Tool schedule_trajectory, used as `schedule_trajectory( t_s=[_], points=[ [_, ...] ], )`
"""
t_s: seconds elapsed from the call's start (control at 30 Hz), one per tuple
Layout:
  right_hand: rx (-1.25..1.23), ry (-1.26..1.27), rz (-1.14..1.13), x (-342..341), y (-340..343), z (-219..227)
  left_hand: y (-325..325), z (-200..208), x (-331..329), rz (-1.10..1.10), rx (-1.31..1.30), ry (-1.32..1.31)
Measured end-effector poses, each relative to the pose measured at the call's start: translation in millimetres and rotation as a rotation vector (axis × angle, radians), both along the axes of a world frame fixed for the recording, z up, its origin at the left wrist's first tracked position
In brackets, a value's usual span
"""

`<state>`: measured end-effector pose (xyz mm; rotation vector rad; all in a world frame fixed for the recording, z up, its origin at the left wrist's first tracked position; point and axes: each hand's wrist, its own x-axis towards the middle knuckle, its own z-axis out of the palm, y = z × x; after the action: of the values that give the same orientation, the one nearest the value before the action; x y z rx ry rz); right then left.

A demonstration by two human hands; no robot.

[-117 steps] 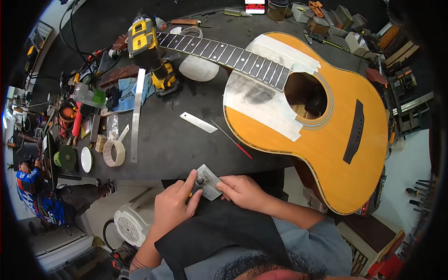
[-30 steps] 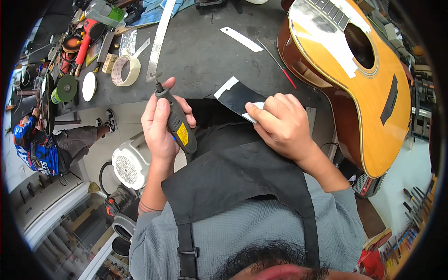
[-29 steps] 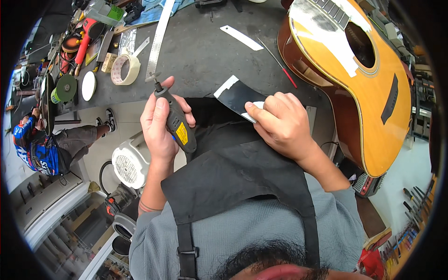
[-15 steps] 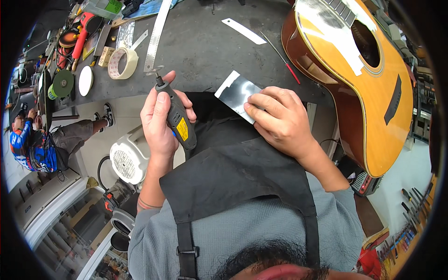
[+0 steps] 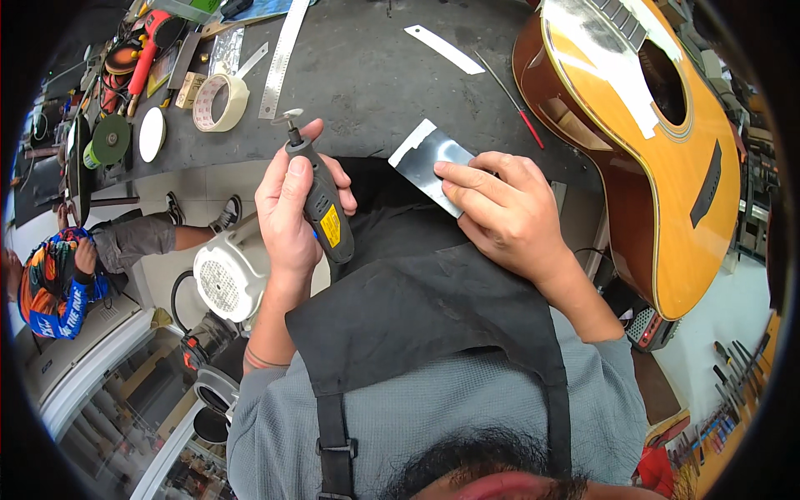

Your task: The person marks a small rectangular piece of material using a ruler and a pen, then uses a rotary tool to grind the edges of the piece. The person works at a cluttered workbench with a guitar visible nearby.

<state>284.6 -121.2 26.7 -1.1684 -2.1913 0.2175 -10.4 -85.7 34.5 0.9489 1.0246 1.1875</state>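
My left hand [image 5: 287, 196] is wrapped round a dark grey rotary tool [image 5: 321, 196] with a yellow label. A thin round disc [image 5: 292, 112] sits on its tip, pointing up and away from me. My right hand [image 5: 508, 204] pinches a small, flat, glossy dark plate [image 5: 429, 162] with a pale strip along its far left edge. My right fingers lie over the plate's near right side and hide part of it. Both hands are in front of my black apron, near the bench edge; the disc and the plate are apart.
On the dark bench [image 5: 358, 75] lie a steel ruler [image 5: 283, 62], a masking tape roll [image 5: 220, 102], a white strip [image 5: 443, 49] and a thin red-handled tool [image 5: 525, 117]. An acoustic guitar [image 5: 667, 167] stands at the right. Another person [image 5: 67, 275] is at the far left.
The plate and both hands keep nearly the same places, with my right fingers shifted slightly on the plate. The view has moved a little. The person at the left has changed posture.
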Motion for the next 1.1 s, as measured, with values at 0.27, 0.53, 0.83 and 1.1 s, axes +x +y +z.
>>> schedule_trajectory(
  t_s=[0.27,0.53,0.83,1.1],
  points=[
    [-0.05,-0.05,0.029,1,4,11,-2,-2,-3,-0.016,-0.012,-0.008],
    [-0.033,-0.113,0.073,0,18,27,-1,0,-2,-0.129,-0.044,0.022],
    [-0.599,0.492,-0.218,-1,12,28,1,1,1,-0.141,-0.004,0.022],
    [-1.224,0.978,-0.206,-11,-5,3,-5,17,15,-0.345,-0.073,0.38]
  ],
)
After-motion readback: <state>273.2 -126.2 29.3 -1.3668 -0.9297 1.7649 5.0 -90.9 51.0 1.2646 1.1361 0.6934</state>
